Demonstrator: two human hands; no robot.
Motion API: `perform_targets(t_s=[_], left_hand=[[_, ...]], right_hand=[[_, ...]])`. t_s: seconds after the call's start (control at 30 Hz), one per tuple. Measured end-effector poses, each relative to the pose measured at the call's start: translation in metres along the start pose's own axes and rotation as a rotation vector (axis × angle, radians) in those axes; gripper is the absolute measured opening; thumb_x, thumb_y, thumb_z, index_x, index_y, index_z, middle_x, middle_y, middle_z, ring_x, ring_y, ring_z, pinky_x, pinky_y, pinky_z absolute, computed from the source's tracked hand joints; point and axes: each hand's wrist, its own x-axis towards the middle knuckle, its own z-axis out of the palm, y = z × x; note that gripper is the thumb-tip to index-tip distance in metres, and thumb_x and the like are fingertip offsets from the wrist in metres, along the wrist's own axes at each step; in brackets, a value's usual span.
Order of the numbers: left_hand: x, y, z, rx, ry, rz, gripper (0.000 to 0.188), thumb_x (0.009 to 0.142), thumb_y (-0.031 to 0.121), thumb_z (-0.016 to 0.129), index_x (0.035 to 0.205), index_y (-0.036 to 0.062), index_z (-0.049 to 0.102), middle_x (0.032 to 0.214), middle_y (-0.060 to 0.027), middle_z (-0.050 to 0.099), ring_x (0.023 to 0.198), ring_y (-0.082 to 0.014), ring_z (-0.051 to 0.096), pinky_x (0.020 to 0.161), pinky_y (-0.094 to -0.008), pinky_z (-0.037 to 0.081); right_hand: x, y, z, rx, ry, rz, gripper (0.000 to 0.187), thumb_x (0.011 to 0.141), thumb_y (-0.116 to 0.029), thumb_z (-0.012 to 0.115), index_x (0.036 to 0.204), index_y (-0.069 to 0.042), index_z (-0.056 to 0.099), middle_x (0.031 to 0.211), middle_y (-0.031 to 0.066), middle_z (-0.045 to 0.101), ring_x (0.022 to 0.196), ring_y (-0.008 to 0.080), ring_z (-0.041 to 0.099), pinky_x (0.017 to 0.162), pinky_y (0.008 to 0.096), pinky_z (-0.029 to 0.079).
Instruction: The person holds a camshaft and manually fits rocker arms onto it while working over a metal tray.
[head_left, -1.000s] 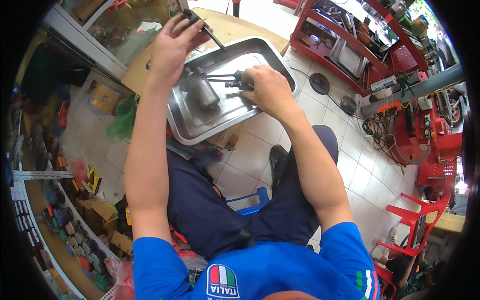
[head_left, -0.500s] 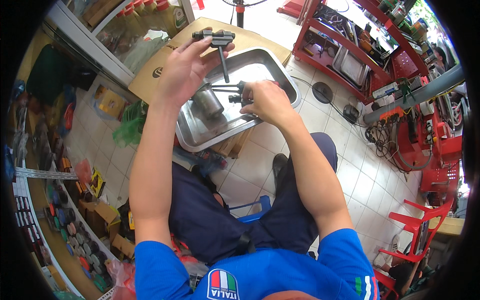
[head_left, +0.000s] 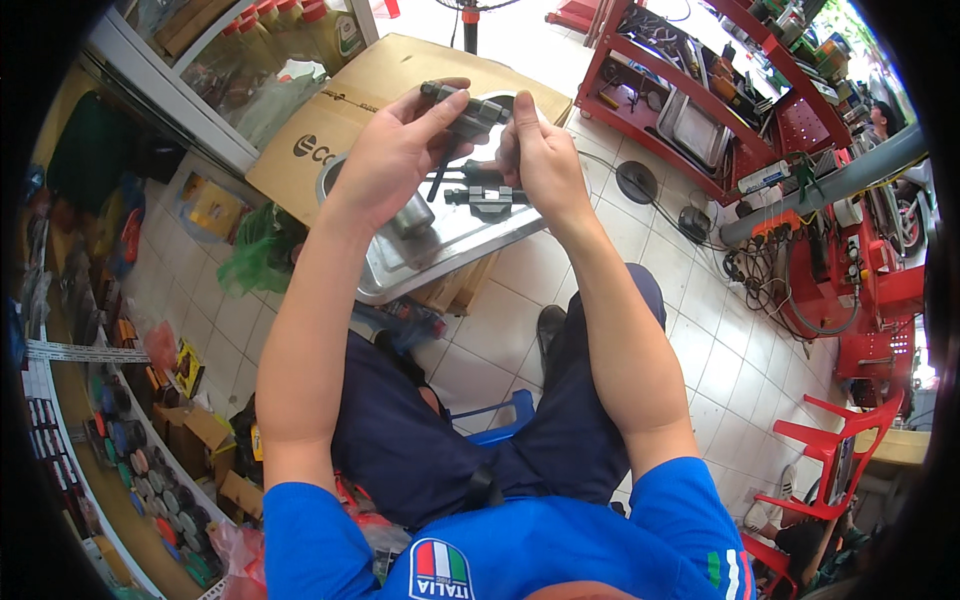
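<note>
My left hand [head_left: 405,150] holds a dark metal block tool [head_left: 468,118] with threaded-looking ends, raised over the metal tray [head_left: 400,291]. A thin dark rod [head_left: 439,176] hangs down from the tool. My right hand [head_left: 543,160] is closed at the tool's right end, thumb up and fingers curled; the grip itself is partly hidden. Below, in the tray, lies a second dark metal block piece [head_left: 490,201]. Just above it rests a screwdriver [head_left: 480,172], its handle partly behind my right hand. A grey metal cylinder [head_left: 412,219] sits left of these, under my left wrist.
Under the tray is a cardboard box [head_left: 300,185]. A red tool cart [head_left: 690,120] stands at the back right, with cables [head_left: 770,275] and a red chair [head_left: 835,450] nearer. Shelves of small goods [head_left: 150,470] line the left. A green bag [head_left: 255,250] lies beside the box.
My right hand has left the second metal piece in the tray and risen to the right end of the tool. The left hand has shifted right and turned the tool.
</note>
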Motion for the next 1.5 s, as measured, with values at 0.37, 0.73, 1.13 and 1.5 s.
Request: perform_targets(t_s=[0.37, 0.73, 1.13, 1.5], left_hand=[[0.001, -0.006, 0.001, 0.073, 0.019, -0.058, 0.034, 0.103, 0.024, 0.063, 0.124, -0.0024, 0.061, 0.111, -0.0087, 0.069, 0.094, -0.0171, 0.071, 0.086, -0.0309, 0.060], [0.000, -0.001, 0.000, 0.076, 0.012, -0.069, 0.034, 0.102, 0.026, 0.064, 0.121, -0.0026, 0.060, 0.110, -0.0113, 0.070, 0.098, -0.0216, 0.073, 0.083, -0.0317, 0.062], [0.002, 0.000, -0.005, 0.024, 0.071, -0.012, 0.033, 0.104, 0.024, 0.062, 0.124, -0.0030, 0.058, 0.116, -0.0133, 0.069, 0.103, -0.0221, 0.071, 0.095, -0.0355, 0.059], [0.011, -0.009, -0.003, -0.011, 0.180, 0.001, 0.033, 0.105, 0.022, 0.059, 0.127, -0.0017, 0.056, 0.113, -0.0126, 0.069, 0.099, -0.0236, 0.072, 0.093, -0.0372, 0.059]], right_hand=[[0.000, 0.000, 0.005, -0.031, -0.015, -0.124, 0.052, 0.109, -0.047, 0.042, 0.093, -0.001, 0.060, 0.078, 0.0024, 0.060, 0.071, 0.0106, 0.058, 0.064, 0.0278, 0.051], [0.006, -0.003, 0.000, 0.021, -0.052, 0.018, 0.058, 0.109, -0.049, 0.041, 0.087, 0.001, 0.060, 0.073, 0.0014, 0.054, 0.066, 0.0104, 0.056, 0.060, 0.0275, 0.053], [0.046, -0.025, -0.001, -0.240, -0.115, 0.023, 0.070, 0.105, -0.059, 0.045, 0.073, 0.001, 0.061, 0.064, 0.0062, 0.056, 0.061, 0.0153, 0.055, 0.059, 0.0319, 0.047], [0.041, -0.004, 0.006, -0.065, 0.021, -0.035, 0.065, 0.104, -0.061, 0.044, 0.078, -0.003, 0.058, 0.070, 0.0037, 0.057, 0.064, 0.0117, 0.056, 0.051, 0.0300, 0.045]])
